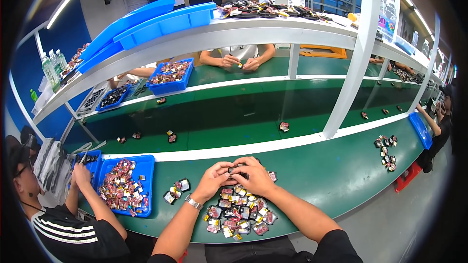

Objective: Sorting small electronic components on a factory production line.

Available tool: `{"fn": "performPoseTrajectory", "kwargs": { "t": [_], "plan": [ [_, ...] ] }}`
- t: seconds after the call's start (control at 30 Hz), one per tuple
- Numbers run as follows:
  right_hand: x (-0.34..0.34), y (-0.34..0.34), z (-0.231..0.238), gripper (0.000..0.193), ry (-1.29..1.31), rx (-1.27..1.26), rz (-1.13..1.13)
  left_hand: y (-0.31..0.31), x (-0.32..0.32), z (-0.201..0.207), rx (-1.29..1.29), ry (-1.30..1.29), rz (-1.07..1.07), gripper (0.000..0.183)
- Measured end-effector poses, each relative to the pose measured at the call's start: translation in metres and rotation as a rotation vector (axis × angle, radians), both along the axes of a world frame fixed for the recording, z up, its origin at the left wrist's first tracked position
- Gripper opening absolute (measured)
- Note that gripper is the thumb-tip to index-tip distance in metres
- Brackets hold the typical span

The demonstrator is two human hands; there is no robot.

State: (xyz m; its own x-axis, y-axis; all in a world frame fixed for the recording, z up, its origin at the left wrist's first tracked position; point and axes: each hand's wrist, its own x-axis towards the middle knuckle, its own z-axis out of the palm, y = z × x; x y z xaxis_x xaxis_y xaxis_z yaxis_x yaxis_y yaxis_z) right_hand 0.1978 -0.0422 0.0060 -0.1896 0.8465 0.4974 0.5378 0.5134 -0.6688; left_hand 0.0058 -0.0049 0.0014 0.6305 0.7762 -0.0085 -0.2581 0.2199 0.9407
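Just above a pile of small electronic assemblies [241,212], my hands meet around one small dark electronic assembly [237,171]. My left hand [214,181] grips it from the left with bent fingers. From the right, the fingers and thumb of my right hand [255,177] close on it too, covering most of it. The heaped pieces show black casings, silver battery-like blocks, reddish parts and yellow tabs. Two or three similar assemblies [176,191] lie left of my left wrist, which wears a metal watch.
A blue tray [150,185] full of assemblies stands left, beside a co-worker [73,219]. Ahead, a white rail [195,149] borders the green belt [219,112], which carries scattered pieces. A white post [355,58] rises right. Across the belt, another person's hands [241,63] work beneath a shelf.
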Motion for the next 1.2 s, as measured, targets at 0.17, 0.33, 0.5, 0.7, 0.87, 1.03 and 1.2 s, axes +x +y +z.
{"fn": "performPoseTrajectory", "kwargs": {
  "t": [0.17, 0.33, 0.5, 0.7, 0.87, 1.03, 1.2],
  "plan": [
    [-0.001, 0.000, 0.001, 0.012, 0.041, -0.010, 0.021, 0.001, -0.001, -0.002, -0.020, -0.034, -0.007, 0.031],
    [-0.001, -0.001, 0.000, 0.014, 0.047, -0.011, 0.002, 0.000, -0.001, 0.001, -0.025, -0.043, 0.001, 0.030],
    [-0.002, -0.002, -0.001, 0.014, 0.054, -0.006, 0.009, 0.001, 0.000, -0.004, -0.029, -0.032, 0.014, 0.029],
    [-0.005, 0.000, -0.002, 0.018, 0.057, 0.032, 0.025, 0.001, 0.000, -0.004, 0.012, -0.026, 0.019, 0.028],
    [-0.012, -0.002, -0.002, 0.024, 0.040, 0.084, 0.033, 0.004, -0.001, -0.010, 0.037, -0.017, 0.102, 0.027],
    [-0.010, -0.003, 0.001, 0.025, 0.052, 0.041, -0.005, 0.002, 0.001, -0.009, 0.011, -0.083, 0.106, 0.026],
    [-0.012, 0.003, -0.008, 0.023, 0.116, 0.035, 0.000, 0.002, 0.002, -0.011, 0.005, -0.101, 0.091, 0.026]
  ]
}}
